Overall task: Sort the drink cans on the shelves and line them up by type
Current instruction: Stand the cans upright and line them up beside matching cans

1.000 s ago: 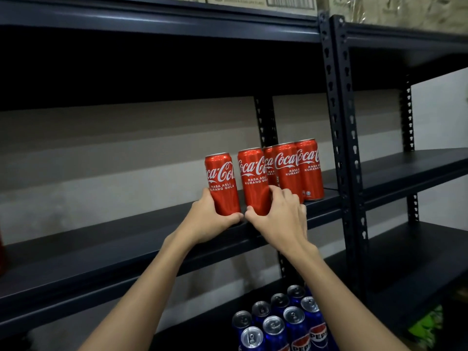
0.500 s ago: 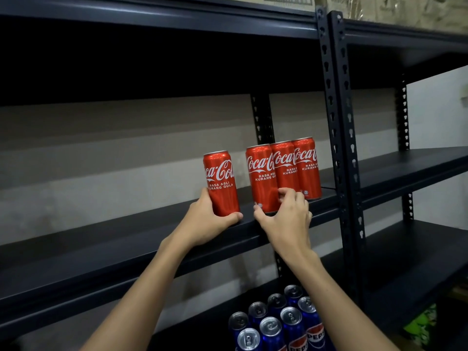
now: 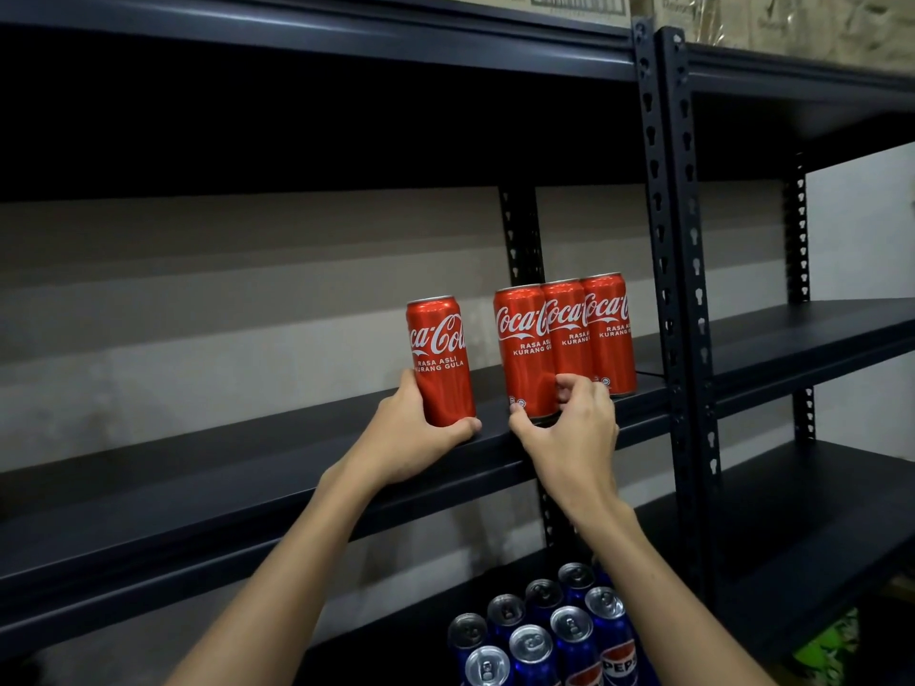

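Clearly, the person's left hand held a single red Coca-Cola can near its base, with the thumb curled under the front of the can and the fingers behind it. This can stood upright on the middle shelf of a dark metal rack, close to the front edge. It stood a little apart from the other red cans, with a gap between them.

To the right, three more Coca-Cola cans stood upright in a tight row on the same shelf, touching each other, and the last one was just beside the rack's upright post. The right hand was at the foot of the nearest can of this row. Its thumb touched the lower left side of that can and its fingers were curled against the front, so this grip pinched the can at the base.

On the lower shelf, below the arms, a group of blue Pepsi cans stood close together, seen from their silver tops. Cardboard boxes rested on the top shelf, only partly visible. Something green showed at the bottom right, too unclear to name.
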